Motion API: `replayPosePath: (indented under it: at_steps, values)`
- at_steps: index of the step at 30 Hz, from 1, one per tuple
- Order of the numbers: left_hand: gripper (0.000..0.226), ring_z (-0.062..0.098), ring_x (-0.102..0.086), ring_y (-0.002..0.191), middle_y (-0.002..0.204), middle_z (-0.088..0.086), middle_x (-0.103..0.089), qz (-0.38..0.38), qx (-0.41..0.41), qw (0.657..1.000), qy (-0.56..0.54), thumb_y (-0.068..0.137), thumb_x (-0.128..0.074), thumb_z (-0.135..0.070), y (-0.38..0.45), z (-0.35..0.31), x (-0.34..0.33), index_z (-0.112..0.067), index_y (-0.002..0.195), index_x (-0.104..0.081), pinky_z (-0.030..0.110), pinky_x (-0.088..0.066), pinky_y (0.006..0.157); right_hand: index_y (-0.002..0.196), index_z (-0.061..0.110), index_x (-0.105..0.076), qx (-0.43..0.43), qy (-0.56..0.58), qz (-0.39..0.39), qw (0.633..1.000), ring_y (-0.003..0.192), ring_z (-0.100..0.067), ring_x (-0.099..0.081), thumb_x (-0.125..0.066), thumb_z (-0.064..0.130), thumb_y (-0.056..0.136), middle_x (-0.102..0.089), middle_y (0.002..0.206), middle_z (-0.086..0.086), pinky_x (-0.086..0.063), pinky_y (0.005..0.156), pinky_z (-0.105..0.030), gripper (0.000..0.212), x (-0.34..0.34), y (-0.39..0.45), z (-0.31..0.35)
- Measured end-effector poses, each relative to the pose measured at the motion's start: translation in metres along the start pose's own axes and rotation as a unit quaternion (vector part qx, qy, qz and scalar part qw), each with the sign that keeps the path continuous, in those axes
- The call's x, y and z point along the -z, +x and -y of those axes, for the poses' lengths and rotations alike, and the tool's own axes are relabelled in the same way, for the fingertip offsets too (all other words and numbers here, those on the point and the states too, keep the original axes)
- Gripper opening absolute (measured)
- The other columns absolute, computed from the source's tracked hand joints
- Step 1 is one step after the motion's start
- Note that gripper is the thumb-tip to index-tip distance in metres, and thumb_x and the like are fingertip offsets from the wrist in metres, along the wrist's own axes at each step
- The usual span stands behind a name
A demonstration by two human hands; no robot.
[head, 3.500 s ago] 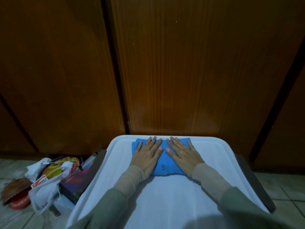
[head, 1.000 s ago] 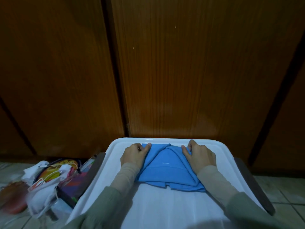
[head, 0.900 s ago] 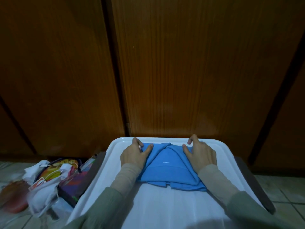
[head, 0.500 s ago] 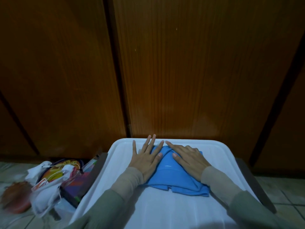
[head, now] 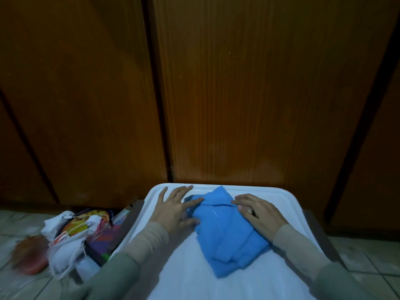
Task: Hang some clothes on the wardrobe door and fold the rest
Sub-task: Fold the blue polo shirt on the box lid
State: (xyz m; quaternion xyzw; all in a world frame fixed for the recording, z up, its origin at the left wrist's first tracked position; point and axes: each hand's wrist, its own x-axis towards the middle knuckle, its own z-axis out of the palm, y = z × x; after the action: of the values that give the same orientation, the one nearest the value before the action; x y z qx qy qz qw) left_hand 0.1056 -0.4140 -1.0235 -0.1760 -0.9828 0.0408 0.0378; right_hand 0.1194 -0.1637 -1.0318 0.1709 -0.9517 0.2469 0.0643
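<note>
A folded blue garment (head: 225,230) lies skewed on the white tray-like surface (head: 285,198), its near corner pointing toward me. My left hand (head: 176,210) lies flat with fingers spread at the garment's left edge, fingertips touching the cloth. My right hand (head: 257,214) rests on the garment's right side with fingers slightly bent, pressing it down. Closed wooden wardrobe doors (head: 238,94) stand right behind the surface.
On the tiled floor to the left lies a heap of white bags and colourful items (head: 75,232), with a reddish-brown object (head: 30,256) beside it. A dark frame (head: 318,232) borders the white surface on both sides.
The blue garment has turned and shifted, now lying at an angle. My left hand slid to its left edge; my right hand moved onto its right side, fingers bent.
</note>
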Motion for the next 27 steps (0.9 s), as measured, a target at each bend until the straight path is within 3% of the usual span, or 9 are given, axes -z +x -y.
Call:
replayPosePath:
  at_steps: [2, 5, 9, 12, 16, 19, 21, 24, 27]
  values:
    - [0.064, 0.020, -0.033, 0.131, 0.143, -0.001, -0.037, -0.018, 0.075, 0.997, -0.025, 0.086, -0.025, -0.067, 0.005, -0.011, -0.001, -0.043, 0.145, -0.022, 0.035, -0.029, 0.104, 0.113, 0.021, -0.062, 0.011, 0.029, -0.013, 0.999, 0.114, -0.008, -0.051, -0.048, 0.031, 0.096, -0.053, 0.130, 0.010, -0.033, 0.086, -0.011, 0.024, 0.001, -0.005, -0.002]
    - [0.041, 0.021, -0.057, 0.099, 0.110, 0.003, -0.063, -0.022, 0.182, 0.952, -0.245, 0.096, -0.044, -0.038, 0.010, -0.030, -0.006, -0.029, 0.135, -0.037, 0.032, -0.046, 0.085, 0.096, 0.025, -0.056, 0.027, 0.027, -0.011, 0.999, 0.085, 0.003, -0.050, -0.055, 0.037, 0.091, -0.056, 0.116, 0.010, -0.035, 0.073, -0.010, 0.013, 0.005, -0.017, -0.001]
    - [0.040, 0.027, -0.052, 0.114, 0.129, 0.009, -0.056, 0.020, 0.211, 0.916, -0.342, 0.100, -0.033, -0.043, 0.017, -0.040, 0.002, -0.020, 0.126, -0.051, 0.032, -0.037, 0.094, 0.090, 0.026, -0.059, 0.029, 0.012, -0.011, 0.999, 0.081, -0.008, -0.053, -0.058, 0.044, 0.086, -0.055, 0.098, 0.012, -0.045, 0.075, -0.027, 0.018, 0.007, -0.028, 0.001]
    - [0.050, 0.024, -0.052, 0.112, 0.129, 0.005, -0.054, 0.099, 0.189, 0.896, -0.389, 0.091, -0.047, -0.055, 0.022, -0.045, 0.014, -0.024, 0.130, -0.049, 0.030, -0.038, 0.093, 0.080, 0.031, -0.064, 0.032, 0.043, 0.011, 0.999, 0.080, -0.009, -0.055, -0.063, 0.038, 0.084, -0.060, 0.087, 0.011, -0.042, 0.080, -0.032, 0.009, 0.014, -0.030, 0.003]
    - [0.042, 0.022, -0.053, 0.115, 0.133, 0.003, -0.053, 0.127, 0.088, 0.924, -0.351, 0.096, -0.048, -0.036, 0.029, -0.059, 0.015, -0.027, 0.137, -0.041, 0.032, -0.039, 0.102, 0.072, 0.035, -0.067, 0.028, -0.010, 0.051, 0.998, 0.083, -0.011, -0.045, -0.055, 0.047, 0.089, -0.063, 0.080, 0.013, -0.020, 0.073, -0.029, 0.023, 0.025, -0.023, 0.005]
    - [0.041, 0.024, -0.041, 0.130, 0.142, -0.001, -0.047, 0.110, 0.031, 0.959, -0.259, 0.100, -0.038, -0.034, 0.033, -0.068, 0.012, -0.033, 0.141, -0.035, 0.050, -0.017, 0.113, 0.062, 0.035, -0.057, 0.002, 0.042, 0.021, 0.999, 0.082, -0.012, -0.047, -0.062, 0.037, 0.087, -0.059, 0.074, 0.010, -0.029, 0.070, -0.023, 0.025, 0.024, -0.014, 0.007]
    - [0.042, 0.022, -0.034, 0.136, 0.147, -0.004, -0.040, 0.107, 0.022, 0.961, -0.252, 0.102, -0.032, -0.034, 0.032, -0.071, 0.012, -0.034, 0.143, -0.031, 0.052, -0.005, 0.115, 0.069, 0.026, -0.057, -0.006, 0.075, -0.005, 0.997, 0.084, -0.015, -0.053, -0.065, 0.028, 0.086, -0.058, 0.081, 0.004, -0.038, 0.070, -0.020, 0.019, 0.019, -0.010, 0.006]
    - [0.045, 0.018, -0.021, 0.142, 0.154, -0.004, -0.027, 0.101, 0.016, 0.964, -0.244, 0.102, -0.021, -0.040, 0.023, -0.072, 0.010, -0.033, 0.147, -0.024, 0.051, 0.006, 0.114, 0.093, 0.025, -0.055, -0.011, 0.041, -0.003, 0.999, 0.104, -0.013, -0.048, -0.057, 0.028, 0.091, -0.055, 0.106, 0.005, -0.039, 0.094, -0.030, 0.004, 0.012, -0.005, 0.001]
    - [0.049, 0.013, -0.002, 0.146, 0.159, -0.005, -0.007, 0.120, 0.017, 0.968, -0.219, 0.101, -0.013, -0.046, 0.009, -0.066, 0.004, -0.036, 0.149, -0.010, 0.050, 0.010, 0.114, 0.125, 0.027, -0.048, -0.046, -0.006, 0.044, 0.998, 0.132, -0.015, -0.031, -0.042, 0.036, 0.098, -0.038, 0.144, 0.004, -0.025, 0.109, -0.032, 0.029, 0.001, -0.003, -0.003]
